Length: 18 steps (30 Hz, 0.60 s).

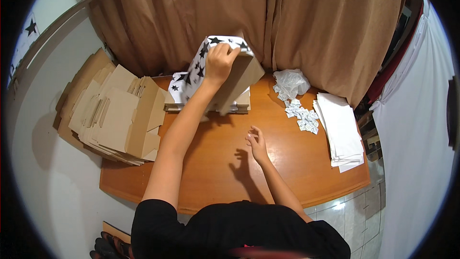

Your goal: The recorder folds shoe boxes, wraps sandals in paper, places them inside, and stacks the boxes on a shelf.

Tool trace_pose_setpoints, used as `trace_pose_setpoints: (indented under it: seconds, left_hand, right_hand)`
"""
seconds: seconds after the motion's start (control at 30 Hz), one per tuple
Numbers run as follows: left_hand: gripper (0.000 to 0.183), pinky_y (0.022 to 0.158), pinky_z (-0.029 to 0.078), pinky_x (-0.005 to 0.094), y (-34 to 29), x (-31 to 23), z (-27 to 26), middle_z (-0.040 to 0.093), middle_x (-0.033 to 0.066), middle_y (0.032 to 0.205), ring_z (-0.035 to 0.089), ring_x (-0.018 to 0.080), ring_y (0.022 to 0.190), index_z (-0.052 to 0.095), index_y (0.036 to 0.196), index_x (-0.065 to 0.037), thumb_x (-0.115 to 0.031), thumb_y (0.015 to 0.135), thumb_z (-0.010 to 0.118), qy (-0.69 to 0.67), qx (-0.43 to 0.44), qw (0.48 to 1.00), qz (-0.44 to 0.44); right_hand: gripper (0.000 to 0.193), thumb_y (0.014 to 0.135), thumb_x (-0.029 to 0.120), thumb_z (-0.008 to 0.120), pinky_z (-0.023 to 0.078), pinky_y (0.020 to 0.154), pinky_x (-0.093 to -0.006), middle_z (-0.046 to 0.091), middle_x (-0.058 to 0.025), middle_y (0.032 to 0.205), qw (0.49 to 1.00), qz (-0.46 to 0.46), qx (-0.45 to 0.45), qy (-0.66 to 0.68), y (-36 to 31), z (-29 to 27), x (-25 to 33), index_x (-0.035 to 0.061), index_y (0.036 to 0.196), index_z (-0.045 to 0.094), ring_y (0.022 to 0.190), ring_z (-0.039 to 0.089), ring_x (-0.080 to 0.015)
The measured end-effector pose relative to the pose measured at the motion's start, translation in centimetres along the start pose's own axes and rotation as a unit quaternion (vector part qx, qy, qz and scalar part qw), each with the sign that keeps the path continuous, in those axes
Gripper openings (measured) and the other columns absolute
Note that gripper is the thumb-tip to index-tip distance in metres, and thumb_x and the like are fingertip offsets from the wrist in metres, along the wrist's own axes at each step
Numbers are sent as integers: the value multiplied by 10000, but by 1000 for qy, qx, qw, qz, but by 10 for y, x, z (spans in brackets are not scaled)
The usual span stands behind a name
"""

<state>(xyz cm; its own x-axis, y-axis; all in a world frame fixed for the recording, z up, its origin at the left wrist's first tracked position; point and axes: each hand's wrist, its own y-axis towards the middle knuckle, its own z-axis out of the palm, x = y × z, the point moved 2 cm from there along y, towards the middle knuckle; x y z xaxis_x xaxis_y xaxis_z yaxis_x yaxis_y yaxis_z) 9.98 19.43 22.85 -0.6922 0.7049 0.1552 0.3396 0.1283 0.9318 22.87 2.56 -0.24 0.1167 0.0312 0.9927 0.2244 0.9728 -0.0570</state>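
Note:
My left hand [222, 62] is closed on the upper edge of a star-printed cardboard sheet [244, 74], white with black stars on one face and plain brown on the other. The sheet is tilted and slightly blurred, raised over a stack of similar star-printed cardboard [176, 93] at the back of the table. Over the middle of the table, my right hand [258, 145] holds nothing; its fingers are apart and loosely curled, and its shadow falls to the left.
A large pile of brown folded cardboard [112, 120] leans at the left end of the wooden table [215, 177]. To the right lie a crumpled clear plastic bag [291, 83], several small white packets [303, 116] and a stack of white sheets [339, 132]. Brown curtains [191, 14] hang behind.

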Motion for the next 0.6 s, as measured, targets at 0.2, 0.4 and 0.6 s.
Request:
trace_pose_setpoints:
  seconds: [0.2,0.4,0.6]
  left_hand:
    - [154,556,480,318,26,-37,-64,478,50,731,548,221,614,636,946,-77,-63,796,601,-78,-46,987,-136]
    - [124,572,453,316,-8,-59,-108,546,95,833,554,214,646,608,959,-9,-35,866,532,-150,-153,951,-223]
    - [217,790,458,307,-98,-83,-132,606,124,939,577,189,873,522,1047,46,-130,925,487,-290,-124,865,-391]
  right_hand:
    - [701,807,329,627,311,977,-451,263,-200,1315,930,-140,-206,-270,-16,3,28,35,1342,281,1188,308,-337]
    - [733,757,388,645,209,1003,-490,239,-207,1303,857,-177,-371,-310,-59,-45,47,31,1304,313,1183,255,-370]
    - [640,832,369,603,300,970,-407,238,-235,1300,899,-16,-433,-65,-85,-75,1,-3,1269,320,1171,306,-328]
